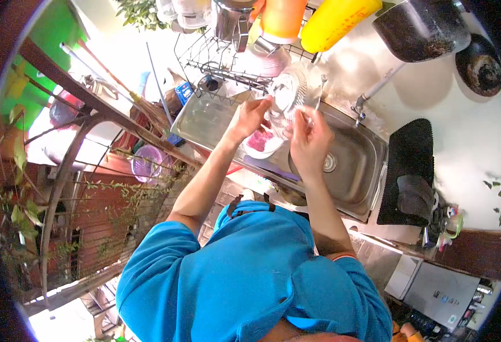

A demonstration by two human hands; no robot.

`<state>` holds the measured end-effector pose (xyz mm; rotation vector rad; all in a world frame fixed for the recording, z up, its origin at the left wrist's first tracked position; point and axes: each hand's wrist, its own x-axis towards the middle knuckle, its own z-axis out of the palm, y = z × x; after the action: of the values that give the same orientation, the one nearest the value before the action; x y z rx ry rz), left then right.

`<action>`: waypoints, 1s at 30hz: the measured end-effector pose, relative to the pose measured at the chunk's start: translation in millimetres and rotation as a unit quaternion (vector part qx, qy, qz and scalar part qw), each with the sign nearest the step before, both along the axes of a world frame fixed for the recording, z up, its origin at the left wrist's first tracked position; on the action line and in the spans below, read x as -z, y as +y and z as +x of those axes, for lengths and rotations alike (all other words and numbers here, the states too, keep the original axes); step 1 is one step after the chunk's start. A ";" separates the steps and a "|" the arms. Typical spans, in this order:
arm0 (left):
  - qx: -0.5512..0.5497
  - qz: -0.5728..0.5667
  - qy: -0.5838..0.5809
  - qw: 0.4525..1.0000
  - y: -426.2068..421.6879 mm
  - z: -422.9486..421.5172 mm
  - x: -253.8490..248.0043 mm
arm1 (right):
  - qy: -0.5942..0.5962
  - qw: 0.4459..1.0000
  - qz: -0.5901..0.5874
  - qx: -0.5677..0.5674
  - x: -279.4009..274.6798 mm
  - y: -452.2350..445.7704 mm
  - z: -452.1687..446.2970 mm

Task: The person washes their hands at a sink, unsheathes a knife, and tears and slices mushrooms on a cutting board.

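Note:
Over the counter beside the sink, my left hand (249,119) is closed at the fingertips near a clear, shiny film-like thing (279,122). My right hand (311,139) pinches at the other side of it, with the fingers curled together. The clear thing looks like thin plastic, but glare hides its exact shape. Just below the hands stands a white bowl (270,149) holding a pink, meat-like piece (259,140). Behind them a clear ribbed dish (300,85) with something white in it sits at the sink's back edge.
The steel sink (353,165) lies to the right under a tap (360,111). A black wire dish rack (205,60) with cups and a metal mug (231,23) stands at the back. Pans (424,28) hang on the wall. A black mat (407,165) lies right of the sink.

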<state>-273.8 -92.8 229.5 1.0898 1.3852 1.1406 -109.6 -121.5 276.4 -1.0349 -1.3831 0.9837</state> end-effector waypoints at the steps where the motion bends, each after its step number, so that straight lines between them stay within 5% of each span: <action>1: -0.011 0.009 -0.031 0.999 2.8 -3.6 -2.3 | -0.033 0.998 0.043 0.021 1.4 5.6 -7.4; 4: 0.041 0.073 -0.114 0.990 17.7 -15.7 14.1 | -0.096 0.988 0.103 0.063 -1.5 26.1 -20.8; 6: 0.081 0.099 -0.044 0.991 19.9 -19.2 13.3 | -0.123 0.982 0.101 0.103 -5.4 36.3 -27.9; 9: 0.049 0.330 0.253 0.908 14.3 -8.3 -2.7 | -0.137 0.975 0.130 0.116 -18.3 44.0 -35.5; 16: 0.027 0.245 0.216 0.945 39.1 7.8 -15.8 | -0.237 0.937 0.188 0.178 -30.5 71.9 -48.4; 22: -0.001 0.377 0.223 0.899 72.2 13.0 -13.4 | -0.227 0.945 0.164 0.168 -31.3 90.3 -44.3; 24: 0.020 0.287 0.283 0.915 82.6 15.7 -9.3 | -0.245 0.946 0.177 0.121 -25.9 100.9 -37.2; 30: -0.041 0.372 0.309 0.874 96.2 21.4 -4.3 | -0.141 0.973 0.148 0.107 3.5 96.0 31.6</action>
<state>-252.5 3.4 233.8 2.1075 1.4947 1.5216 -78.0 -25.5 272.9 -1.0963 -1.5543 0.4657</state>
